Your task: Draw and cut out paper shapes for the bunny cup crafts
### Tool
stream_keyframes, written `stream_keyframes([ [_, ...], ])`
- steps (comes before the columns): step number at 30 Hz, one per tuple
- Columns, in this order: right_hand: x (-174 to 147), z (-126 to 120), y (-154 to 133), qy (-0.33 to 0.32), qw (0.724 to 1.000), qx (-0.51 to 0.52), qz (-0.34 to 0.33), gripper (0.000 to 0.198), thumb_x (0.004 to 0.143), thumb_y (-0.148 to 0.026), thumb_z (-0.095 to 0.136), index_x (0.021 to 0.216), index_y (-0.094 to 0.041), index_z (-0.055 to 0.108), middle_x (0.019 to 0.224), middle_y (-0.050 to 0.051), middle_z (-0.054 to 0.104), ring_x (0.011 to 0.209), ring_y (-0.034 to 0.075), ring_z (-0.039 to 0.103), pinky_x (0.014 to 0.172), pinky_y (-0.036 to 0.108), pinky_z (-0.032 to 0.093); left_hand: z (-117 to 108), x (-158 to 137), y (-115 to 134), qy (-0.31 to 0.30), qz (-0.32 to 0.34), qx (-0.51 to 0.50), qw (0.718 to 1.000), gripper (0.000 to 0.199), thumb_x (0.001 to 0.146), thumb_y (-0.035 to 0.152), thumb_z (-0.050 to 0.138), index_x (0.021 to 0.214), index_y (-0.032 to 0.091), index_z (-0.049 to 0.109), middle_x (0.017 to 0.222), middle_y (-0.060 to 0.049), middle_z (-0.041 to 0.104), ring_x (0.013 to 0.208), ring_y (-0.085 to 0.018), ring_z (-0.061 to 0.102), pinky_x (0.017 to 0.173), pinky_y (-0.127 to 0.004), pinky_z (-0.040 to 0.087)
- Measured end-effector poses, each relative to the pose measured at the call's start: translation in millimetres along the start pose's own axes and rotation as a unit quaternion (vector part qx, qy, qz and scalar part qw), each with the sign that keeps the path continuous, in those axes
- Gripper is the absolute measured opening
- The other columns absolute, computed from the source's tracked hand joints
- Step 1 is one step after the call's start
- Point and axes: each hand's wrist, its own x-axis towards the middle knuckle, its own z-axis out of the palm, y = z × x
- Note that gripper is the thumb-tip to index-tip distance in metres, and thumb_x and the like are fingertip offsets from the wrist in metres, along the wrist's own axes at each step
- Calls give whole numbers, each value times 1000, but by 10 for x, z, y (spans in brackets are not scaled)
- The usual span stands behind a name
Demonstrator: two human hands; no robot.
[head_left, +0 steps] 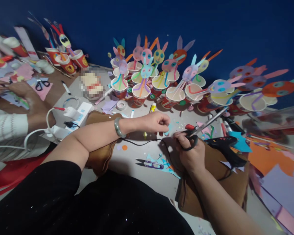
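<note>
My right hand [192, 153] is closed round the black handles of a pair of scissors [205, 122]. Their blades point up and to the right, toward the paper cups. Opposite it, my left hand [159, 122], with a bangle at the wrist, is closed with the fingers curled in. Whatever those fingers may hold is hidden. A bit of light blue paper [170, 130] shows right by the fingertips. Below both hands, thread snips [150, 164] lie on blue paper scraps [170, 166].
Several paper cups [141, 94] with colourful rabbit-eared paper faces line the blue wall. At right lie a black glue gun [226, 148] and orange paper [269, 156]. A power strip [79, 114] with white cables stands left, beside another person's hand [22, 89]. A black cord [142, 143] crosses the table.
</note>
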Motion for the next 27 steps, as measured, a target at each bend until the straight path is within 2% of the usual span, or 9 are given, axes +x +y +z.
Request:
stream_keyframes([
  [3, 28, -13, 30, 17, 997, -70, 22, 29, 78, -49, 78, 82, -21, 73, 65, 1, 61, 55, 14, 47, 50, 29, 40, 31, -26, -17, -56, 30, 126, 990, 17, 71, 11, 61, 62, 17, 48, 54, 7, 46, 52, -7, 42, 53, -23, 29],
  [7, 37, 16, -16, -28, 993, -113, 36, 31, 69, -49, 85, 75, -20, 74, 61, 0, 61, 56, 14, 51, 54, 29, 45, 57, -67, -13, -94, 40, 224, 969, 19, 71, 18, 62, 62, 19, 46, 56, 6, 45, 55, -9, 40, 57, -26, 28],
  [14, 26, 56, -39, -39, 994, -106, -13, 29, 67, -42, 87, 66, -21, 69, 67, 0, 65, 62, 15, 57, 61, 28, 50, 85, -51, -101, -131, 73, 284, 947, 20, 73, 22, 61, 64, 20, 43, 58, 4, 46, 54, -11, 38, 57, -29, 27],
  [21, 30, 48, -24, -47, 993, -107, -1, 26, 67, -39, 87, 67, -21, 69, 67, 1, 66, 62, 15, 56, 59, 28, 49, 77, -56, -109, -134, 86, 302, 940, 17, 73, 22, 59, 66, 20, 44, 60, 3, 48, 55, -11, 38, 59, -30, 27],
  [27, 28, 58, -35, -80, 990, -119, -3, 28, 69, -41, 85, 64, -22, 66, 63, 0, 63, 59, 15, 54, 55, 28, 48, 76, -55, -116, -125, 89, 308, 939, 18, 73, 24, 61, 65, 20, 45, 59, 3, 47, 56, -12, 38, 59, -29, 27],
])
